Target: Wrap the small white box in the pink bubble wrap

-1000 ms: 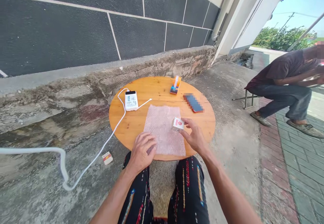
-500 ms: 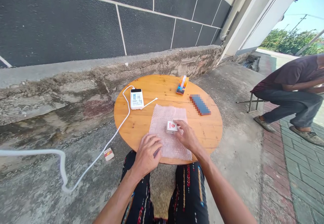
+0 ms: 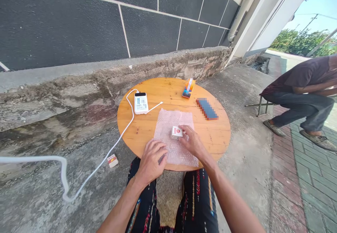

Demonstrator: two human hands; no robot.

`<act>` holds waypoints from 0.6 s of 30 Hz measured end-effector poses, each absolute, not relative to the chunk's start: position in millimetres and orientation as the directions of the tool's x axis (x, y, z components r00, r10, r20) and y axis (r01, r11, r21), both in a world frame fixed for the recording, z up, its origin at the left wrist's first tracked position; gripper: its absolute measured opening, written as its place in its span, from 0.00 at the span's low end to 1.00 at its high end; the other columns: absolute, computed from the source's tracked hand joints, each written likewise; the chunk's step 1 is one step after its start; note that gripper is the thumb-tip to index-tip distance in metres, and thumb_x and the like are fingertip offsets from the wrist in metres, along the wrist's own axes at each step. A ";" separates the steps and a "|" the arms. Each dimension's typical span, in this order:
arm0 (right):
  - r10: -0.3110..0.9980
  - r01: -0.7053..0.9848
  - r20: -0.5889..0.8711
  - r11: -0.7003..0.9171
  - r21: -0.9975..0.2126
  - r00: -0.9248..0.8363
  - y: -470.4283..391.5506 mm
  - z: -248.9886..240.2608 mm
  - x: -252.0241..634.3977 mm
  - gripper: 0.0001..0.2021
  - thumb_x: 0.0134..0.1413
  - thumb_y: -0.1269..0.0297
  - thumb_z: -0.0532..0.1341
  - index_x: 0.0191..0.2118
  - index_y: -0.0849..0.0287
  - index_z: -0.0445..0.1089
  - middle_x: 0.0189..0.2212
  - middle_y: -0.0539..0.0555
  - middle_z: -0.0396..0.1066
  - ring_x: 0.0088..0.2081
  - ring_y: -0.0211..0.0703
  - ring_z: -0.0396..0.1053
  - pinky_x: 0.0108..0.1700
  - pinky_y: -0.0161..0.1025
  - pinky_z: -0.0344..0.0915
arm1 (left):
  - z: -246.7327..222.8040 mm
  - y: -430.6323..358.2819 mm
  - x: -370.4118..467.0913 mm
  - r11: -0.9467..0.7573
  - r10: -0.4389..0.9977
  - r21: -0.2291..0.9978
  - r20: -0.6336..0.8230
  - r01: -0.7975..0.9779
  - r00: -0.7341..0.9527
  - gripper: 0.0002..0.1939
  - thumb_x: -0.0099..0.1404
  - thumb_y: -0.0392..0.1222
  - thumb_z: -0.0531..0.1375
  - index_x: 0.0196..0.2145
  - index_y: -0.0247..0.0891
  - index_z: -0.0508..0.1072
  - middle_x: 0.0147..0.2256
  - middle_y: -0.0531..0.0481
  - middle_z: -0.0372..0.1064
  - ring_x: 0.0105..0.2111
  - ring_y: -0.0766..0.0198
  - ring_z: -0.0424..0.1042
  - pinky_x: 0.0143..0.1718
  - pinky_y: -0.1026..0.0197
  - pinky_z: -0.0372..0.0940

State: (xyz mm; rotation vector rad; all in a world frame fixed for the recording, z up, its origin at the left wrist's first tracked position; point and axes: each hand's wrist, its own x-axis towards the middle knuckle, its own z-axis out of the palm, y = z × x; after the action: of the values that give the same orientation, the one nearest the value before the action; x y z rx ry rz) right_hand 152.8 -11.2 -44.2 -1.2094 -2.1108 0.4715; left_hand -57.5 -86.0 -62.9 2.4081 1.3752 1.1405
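A sheet of bubble wrap point(image 3: 181, 153) lies flat on the round wooden table point(image 3: 210, 134), near its front edge. On the sheet sits a small white box point(image 3: 176, 132) with red print on top. My right hand point(image 3: 191, 140) has its thumb and forefinger at the box's right side, gripping it there. At the sheet's lower left edge rests my left hand point(image 3: 153, 155), fingers stretched out and slightly bent, with nothing held in it. The underside of that hand is hidden.
A white power bank point(image 3: 141, 103) with a cable point(image 3: 116, 144) stands at the table's left. Toward the back is an orange tape dispenser point(image 3: 189, 88); a blurred phone point(image 3: 207, 108) lies right. A small carton point(image 3: 113, 161) is on the ground. A person point(image 3: 302, 85) sits at right.
The small box has shifted very slightly left on the bubble wrap, together with my right hand. My left hand stays at the sheet's edge. The view has moved a little.
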 end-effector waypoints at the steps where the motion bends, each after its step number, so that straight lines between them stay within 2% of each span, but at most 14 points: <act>1: 0.861 0.630 0.357 0.509 -0.587 -0.363 -11.3 -43.8 152.9 0.25 0.49 0.75 0.58 0.55 0.58 0.62 0.51 0.60 0.66 0.52 0.49 0.66 0.52 0.49 0.65 | -63.1 -86.0 -57.6 -0.572 0.786 0.460 0.543 0.679 0.294 0.10 0.60 0.30 0.57 0.36 0.41 0.73 0.42 0.49 0.71 0.49 0.57 0.65 0.58 0.44 0.56; 7: 0.859 0.643 0.356 0.512 -0.570 -0.368 -11.1 -43.8 153.0 0.25 0.48 0.75 0.59 0.54 0.58 0.63 0.51 0.60 0.67 0.52 0.51 0.65 0.54 0.51 0.63 | -63.1 -85.6 -57.0 -0.575 0.784 0.458 0.545 0.678 0.298 0.10 0.59 0.30 0.57 0.36 0.41 0.73 0.42 0.48 0.71 0.49 0.56 0.65 0.58 0.43 0.56; 12: 0.854 0.631 0.396 0.517 -0.578 -0.337 -18.2 -39.3 158.3 0.28 0.52 0.72 0.58 0.59 0.56 0.58 0.56 0.60 0.64 0.56 0.50 0.62 0.55 0.51 0.63 | -62.8 -85.5 -57.2 -0.586 0.778 0.465 0.552 0.664 0.300 0.11 0.59 0.30 0.56 0.36 0.41 0.73 0.43 0.47 0.71 0.49 0.55 0.65 0.57 0.41 0.56; 15: 0.853 0.625 0.437 0.512 -0.589 -0.287 -38.3 -33.1 167.4 0.19 0.56 0.69 0.58 0.55 0.55 0.64 0.51 0.58 0.68 0.52 0.49 0.66 0.52 0.49 0.65 | -63.5 -86.6 -59.8 -0.580 0.789 0.519 0.551 0.628 0.273 0.12 0.59 0.30 0.56 0.38 0.41 0.73 0.44 0.47 0.70 0.50 0.55 0.65 0.56 0.43 0.58; 18: 0.858 0.641 0.403 0.507 -0.576 -0.317 -71.3 -31.2 175.5 0.10 0.58 0.66 0.58 0.46 0.54 0.70 0.45 0.57 0.71 0.48 0.48 0.68 0.51 0.47 0.66 | -64.4 -88.1 -64.6 -0.575 0.798 0.604 0.562 0.552 0.217 0.13 0.61 0.29 0.54 0.40 0.41 0.73 0.45 0.46 0.70 0.51 0.56 0.65 0.55 0.47 0.61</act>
State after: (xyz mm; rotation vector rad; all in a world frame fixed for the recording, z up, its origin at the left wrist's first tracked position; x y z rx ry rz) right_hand 175.5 -71.3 -31.2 -1.2221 -2.0661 0.4070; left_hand -64.6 -88.1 -64.4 2.2206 1.2710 1.2875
